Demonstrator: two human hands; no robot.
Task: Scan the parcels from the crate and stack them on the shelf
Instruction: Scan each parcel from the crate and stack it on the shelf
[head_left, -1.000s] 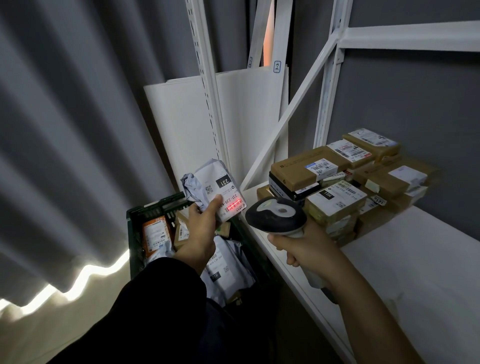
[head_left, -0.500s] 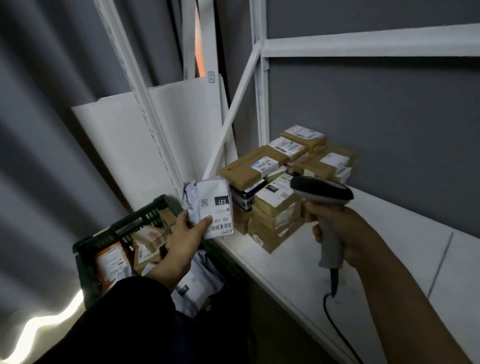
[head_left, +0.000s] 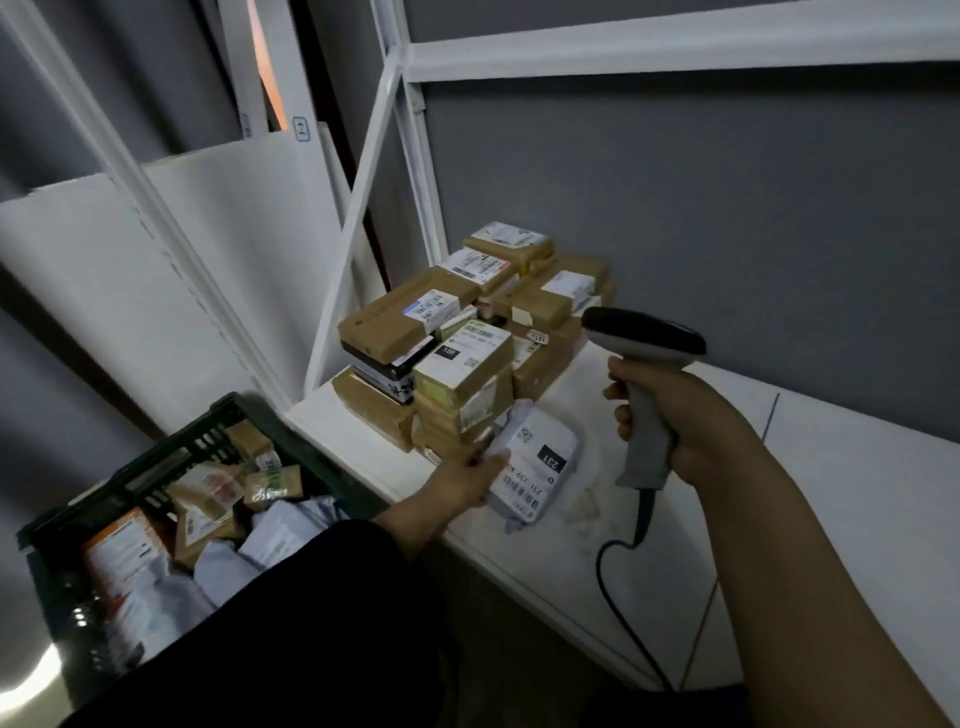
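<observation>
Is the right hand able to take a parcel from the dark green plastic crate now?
Probably not. The right hand grips the grey handheld scanner, and the dark green plastic crate sits far to the left, beyond the left hand holding the white soft parcel at the white shelf.

Cannot read the fine print on the labels of the box stack (head_left: 457, 358): too small, blurred. Just in front of the box stack, cannot see the fingers of the left hand (head_left: 465, 475), tucked under the grey mailer (head_left: 540, 457). Below and left of it, cannot see the near side of the crate (head_left: 171, 460), behind a dark sleeve (head_left: 311, 623). Right of it, cannot see the trigger of the scanner (head_left: 644, 332) inside the right hand (head_left: 696, 415).
</observation>
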